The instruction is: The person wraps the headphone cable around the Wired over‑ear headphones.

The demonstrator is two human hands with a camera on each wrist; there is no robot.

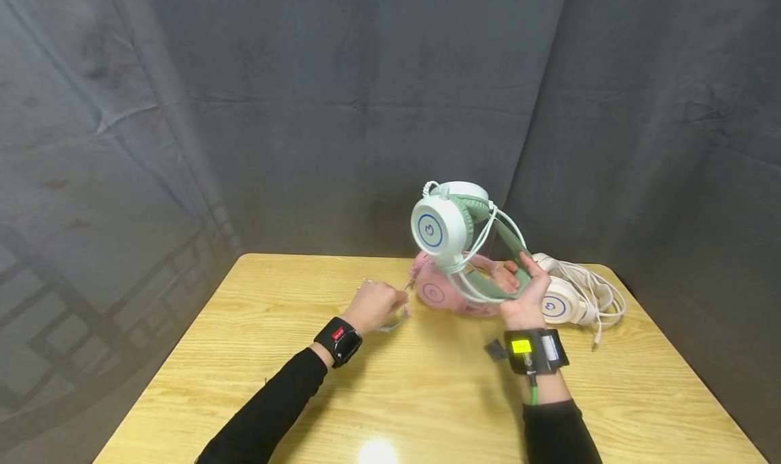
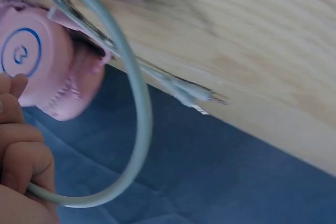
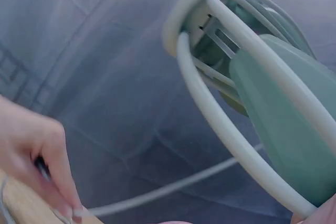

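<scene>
My right hand grips the headband of white and mint-green headphones, holding them above the table with the ear cups toward the back left. Two thin white tubes run along the padded green band. To the left, my left hand is low over the table and pinches the headphones' pale green cable. In the left wrist view the cable loops out of the curled fingers, and its plug ends hang loose. Pink headphones sit behind, partly hidden by the green pair.
White headphones with a bundled white cable lie at the table's right back, just past my right hand. The wooden table ends at a dark grey curtain. A small dark flap shows beside the right wrist strap.
</scene>
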